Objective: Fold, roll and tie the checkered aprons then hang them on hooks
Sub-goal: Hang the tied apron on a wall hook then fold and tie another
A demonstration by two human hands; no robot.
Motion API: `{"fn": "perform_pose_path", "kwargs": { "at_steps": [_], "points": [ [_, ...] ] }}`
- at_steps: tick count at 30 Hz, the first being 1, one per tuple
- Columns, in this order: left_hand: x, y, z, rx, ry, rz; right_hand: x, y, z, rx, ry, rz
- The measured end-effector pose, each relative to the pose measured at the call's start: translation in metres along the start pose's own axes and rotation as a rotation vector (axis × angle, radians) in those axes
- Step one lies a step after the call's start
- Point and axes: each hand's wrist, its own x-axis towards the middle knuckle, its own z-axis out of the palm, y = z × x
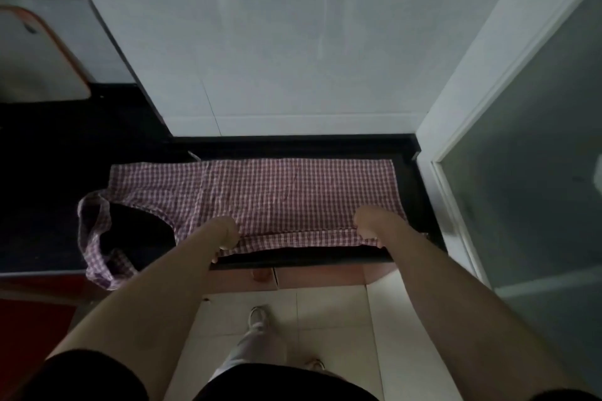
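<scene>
Both forearms reach forward from the bottom of the view, over a dark shirt hem and pale floor tiles, to the near edge of the black counter (312, 259). On that counter lies one checkered apron (277, 192), spread flat with its long axis running left to right, parallel to the counter's front edge; its neck loop and straps (93, 238) spill off toward the counter's left end and droop over the near edge there.

Left hand (226, 236) and right hand (368, 226) each grip the apron's near hem, fingers curled under the cloth and knuckles up (the fingertips themselves are hidden beneath the fabric). A narrow strip of hem already looks turned up between the two hands. The hands sit well apart along the hem, the left near the bib end, the right near the skirt's right corner, each about equally close to its own stretch of cloth.

So the cloth lies directly ahead of the fingers, away from the body, and a fold would most likely carry the near hem toward the wall, across the short axis.

Counted: one apron, two hands on it. No hooks are in view.
</scene>
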Motion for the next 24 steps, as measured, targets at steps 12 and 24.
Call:
{"fn": "perform_pose_path", "kwargs": {
  "at_steps": [12, 24],
  "points": [
    [0.094, 0.030, -0.096, 0.068, 0.461, 0.052, 0.102, -0.010, -0.067, -0.058, 0.417, 0.150],
    [0.170, 0.032, -0.095, 0.192, 0.495, 0.126, 0.168, -0.014, -0.067, -0.098, 0.377, 0.144]
  ]
}}
